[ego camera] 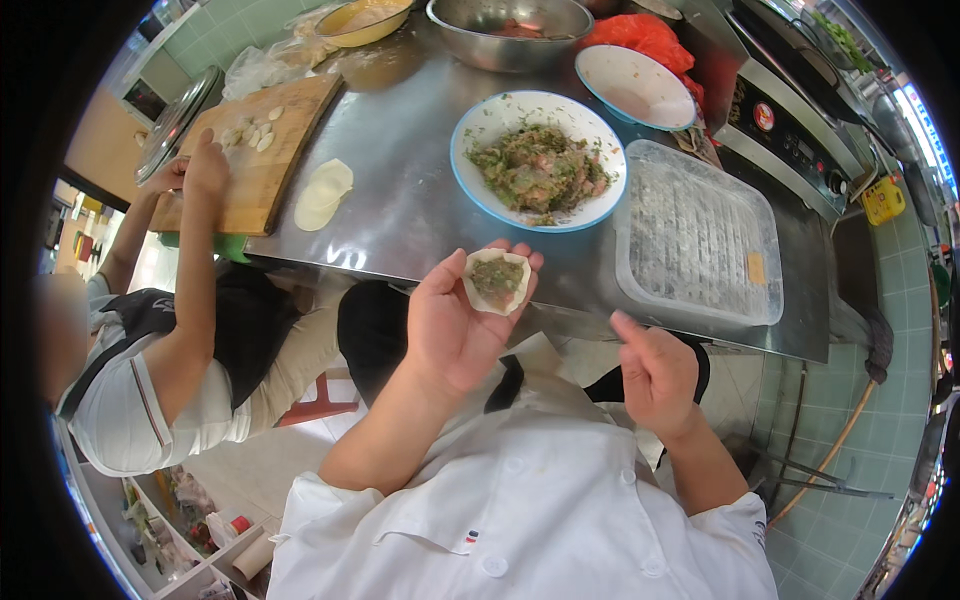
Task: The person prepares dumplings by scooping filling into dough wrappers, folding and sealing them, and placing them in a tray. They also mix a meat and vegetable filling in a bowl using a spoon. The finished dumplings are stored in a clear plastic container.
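On my left hand (465,322), palm up, rests a round dough wrapper (471,294) topped with minced green-and-pink filling (498,277). The thumb and fingers cradle its sides, and its rim is not folded over. My right hand (658,375) hovers in front of the table edge, index finger stretched out and the others curled; no object shows in it. Beyond my left hand stands a blue-rimmed white bowl (463,169) holding a mound of filling (544,169). A translucent plastic tray (697,232), white-dusted inside, lies nearer my right hand.
At left, another person's hands (196,169) work over a wooden board (255,180) with small dough pieces (262,133). Flat wrappers (324,195) lie on the steel table (390,150). Behind are a steel basin (487,52), a second white bowl (637,82) and a countertop appliance (787,135).
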A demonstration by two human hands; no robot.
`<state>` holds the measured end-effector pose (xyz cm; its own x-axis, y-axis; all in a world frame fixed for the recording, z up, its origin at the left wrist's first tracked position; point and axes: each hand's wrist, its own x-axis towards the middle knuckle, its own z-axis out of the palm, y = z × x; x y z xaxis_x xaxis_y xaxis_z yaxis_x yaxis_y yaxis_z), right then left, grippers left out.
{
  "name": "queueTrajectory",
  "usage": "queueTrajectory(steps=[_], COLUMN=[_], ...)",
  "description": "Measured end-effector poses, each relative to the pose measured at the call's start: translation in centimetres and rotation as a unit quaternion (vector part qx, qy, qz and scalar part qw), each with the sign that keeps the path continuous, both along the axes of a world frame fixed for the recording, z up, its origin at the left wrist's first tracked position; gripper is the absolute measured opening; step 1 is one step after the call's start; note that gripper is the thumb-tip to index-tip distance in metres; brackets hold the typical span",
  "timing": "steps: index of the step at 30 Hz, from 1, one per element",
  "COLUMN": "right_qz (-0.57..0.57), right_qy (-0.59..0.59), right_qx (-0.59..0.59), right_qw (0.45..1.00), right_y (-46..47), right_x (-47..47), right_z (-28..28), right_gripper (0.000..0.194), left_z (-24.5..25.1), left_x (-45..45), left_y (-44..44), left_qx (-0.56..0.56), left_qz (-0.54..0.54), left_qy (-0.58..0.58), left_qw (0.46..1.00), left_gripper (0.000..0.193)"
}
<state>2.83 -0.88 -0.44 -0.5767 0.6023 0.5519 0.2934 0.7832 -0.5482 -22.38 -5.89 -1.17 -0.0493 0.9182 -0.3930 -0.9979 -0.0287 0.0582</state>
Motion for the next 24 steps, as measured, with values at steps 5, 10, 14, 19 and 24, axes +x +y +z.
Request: queueTrajectory(steps=[5, 10, 14, 19, 24], right_qz=[0.028, 0.055, 0.105, 0.108, 0.059], right_qy=[0.032, 0.003, 0.006, -0.029, -0.091], right_qx=[0.063, 0.173, 0.193, 0.142, -0.039], right_qw=[0.997, 0.983, 0.976, 0.983, 0.993], right_y=[0.6, 0.8, 1.5, 1.6, 1.4], right_x=[-2.2, -4.9, -5.9, -5.8, -5.6], right_z=[0.4, 0.5, 0.6, 1.0, 2.4], right_gripper=[0.048, 0.029, 0.029, 0.015, 0.011], left_z=[0.3, 0.9, 1.0, 0.1, -0.1], left_x=[0.5, 1.1, 1.3, 1.2, 1.6], left_y=[0.0, -0.7, -1.4, -1.8, -2.2], left_qx=[0.027, 0.019, 0.015, 0.068, 0.074], left_qz=[-0.073, -0.118, -0.145, -0.173, -0.190], left_qy=[-0.054, -0.018, 0.007, -0.043, 0.135], left_qw=[0.996, 0.993, 0.989, 0.982, 0.970], left_gripper=[0.043, 0.045, 0.042, 0.048, 0.048])
